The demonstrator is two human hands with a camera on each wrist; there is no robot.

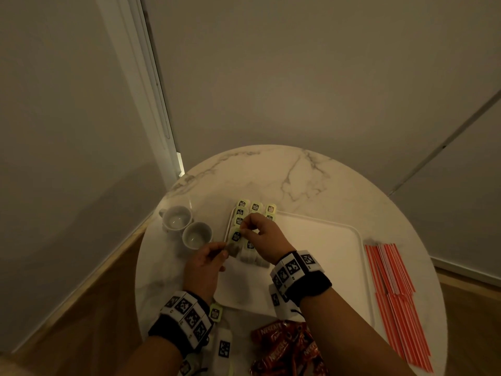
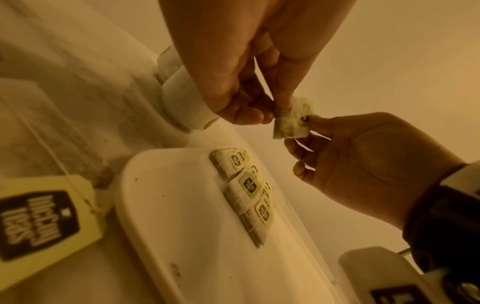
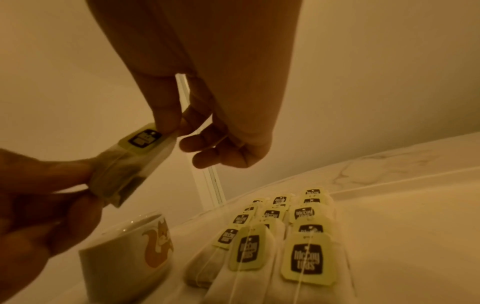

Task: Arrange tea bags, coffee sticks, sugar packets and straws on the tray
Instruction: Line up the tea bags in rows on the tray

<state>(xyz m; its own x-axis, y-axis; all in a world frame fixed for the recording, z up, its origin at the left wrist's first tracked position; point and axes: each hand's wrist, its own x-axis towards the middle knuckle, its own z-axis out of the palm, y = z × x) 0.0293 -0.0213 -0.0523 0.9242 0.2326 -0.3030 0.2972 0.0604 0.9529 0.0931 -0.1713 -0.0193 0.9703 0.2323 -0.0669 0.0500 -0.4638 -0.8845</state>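
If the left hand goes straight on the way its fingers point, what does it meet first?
Probably the held tea bag it already pinches, then the right hand just beyond; depth is unclear.

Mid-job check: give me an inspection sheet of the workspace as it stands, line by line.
Surface: round marble table.
Job's things: white tray with rows of tea bags at its far left corner; one held tea bag above it; Nescafe coffee sticks at the near edge; red striped straws right of the tray; sugar packets not identified.
Clutter: two white cups left of the tray.
Grippers: left hand and right hand both pinch the held tea bag.
Cables: nothing seen.
Surroundings: plain walls, wood floor.
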